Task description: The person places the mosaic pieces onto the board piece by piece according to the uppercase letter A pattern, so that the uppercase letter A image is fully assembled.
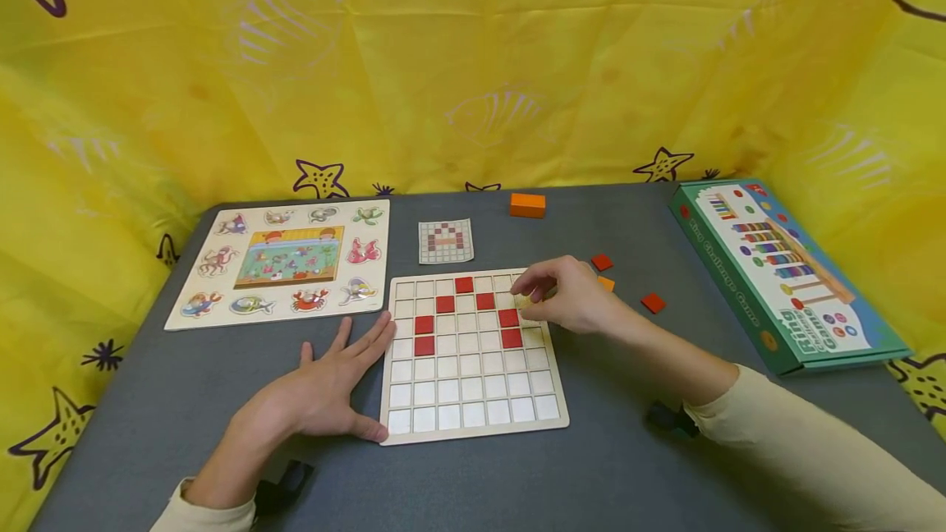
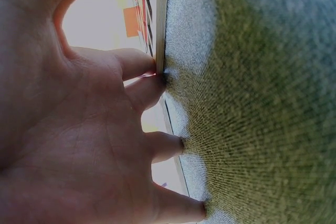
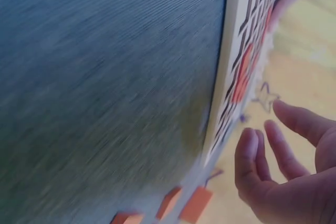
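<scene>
A wooden grid board (image 1: 473, 437) lies on the grey table, with several red square tiles (image 1: 512, 338) in its cells, forming an arch. My left hand (image 1: 325, 388) is spread along the board's left edge, its thumb at the near corner. In the left wrist view its fingertips (image 2: 176, 145) rest on the cloth and against the board's side. Over the board's far right corner hovers my right hand (image 1: 565, 298), fingers loosely bent. In the right wrist view that hand (image 3: 294, 177) shows a gap between thumb and fingers, with nothing visible in it.
Beyond the board lie a small pattern card (image 1: 446, 241) and an orange block (image 1: 528, 205). Loose red tiles (image 1: 654, 303) and an orange tile (image 1: 606, 283) lie right of the board. A sea-animal puzzle (image 1: 185, 294) is at left, a green game box (image 1: 732, 277) at right.
</scene>
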`<state>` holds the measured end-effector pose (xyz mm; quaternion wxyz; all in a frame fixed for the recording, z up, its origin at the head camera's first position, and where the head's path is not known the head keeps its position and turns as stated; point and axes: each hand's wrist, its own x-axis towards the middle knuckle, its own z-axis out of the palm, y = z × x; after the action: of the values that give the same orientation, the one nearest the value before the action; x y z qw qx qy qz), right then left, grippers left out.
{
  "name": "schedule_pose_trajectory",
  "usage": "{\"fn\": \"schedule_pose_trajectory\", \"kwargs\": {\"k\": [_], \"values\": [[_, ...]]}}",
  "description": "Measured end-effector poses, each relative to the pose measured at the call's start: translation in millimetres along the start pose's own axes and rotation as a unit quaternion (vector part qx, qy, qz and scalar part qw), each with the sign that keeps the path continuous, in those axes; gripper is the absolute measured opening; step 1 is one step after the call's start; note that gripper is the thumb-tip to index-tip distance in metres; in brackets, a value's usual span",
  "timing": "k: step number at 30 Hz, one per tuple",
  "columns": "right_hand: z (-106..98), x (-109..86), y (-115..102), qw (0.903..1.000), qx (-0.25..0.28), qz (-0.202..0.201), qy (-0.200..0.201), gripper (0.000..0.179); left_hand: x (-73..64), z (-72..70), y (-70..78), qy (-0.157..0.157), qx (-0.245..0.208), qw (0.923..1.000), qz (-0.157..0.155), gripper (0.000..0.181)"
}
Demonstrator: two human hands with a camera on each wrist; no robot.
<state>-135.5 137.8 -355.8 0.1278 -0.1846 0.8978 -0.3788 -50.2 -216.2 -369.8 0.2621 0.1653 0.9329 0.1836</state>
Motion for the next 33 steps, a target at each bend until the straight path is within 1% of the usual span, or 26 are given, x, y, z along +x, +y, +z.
{"fn": "schedule_pose_trajectory", "kwargs": {"k": [5,14,24,29,33], "values": [[-16,-10.3,15,0.9992,-0.012,0.025,0.027,0.026,0.0,0.5,-0.7,0.002,-0.001,1.0000,-0.001,0.136],[-42,-33.7,41,0.9954,-0.034,0.066,0.061,0.026,-0.7,0.7,-0.1,0.000,0.005,1.0000,0.003,0.137],[-60,-50.2,66,0.9900,-0.066,0.105,0.067,0.033,-0.7,1.3,-0.6,0.000,0.008,1.0000,0.002,0.137],[-67,-58.5,80,0.9847,-0.091,0.130,0.073,0.035,-1.2,1.3,-1.1,0.005,0.010,0.9999,0.008,0.138],[-74,-63.7,89,0.9805,-0.111,0.144,0.074,0.042,-1.4,0.8,-1.1,0.005,0.010,0.9999,0.010,0.138]]}}
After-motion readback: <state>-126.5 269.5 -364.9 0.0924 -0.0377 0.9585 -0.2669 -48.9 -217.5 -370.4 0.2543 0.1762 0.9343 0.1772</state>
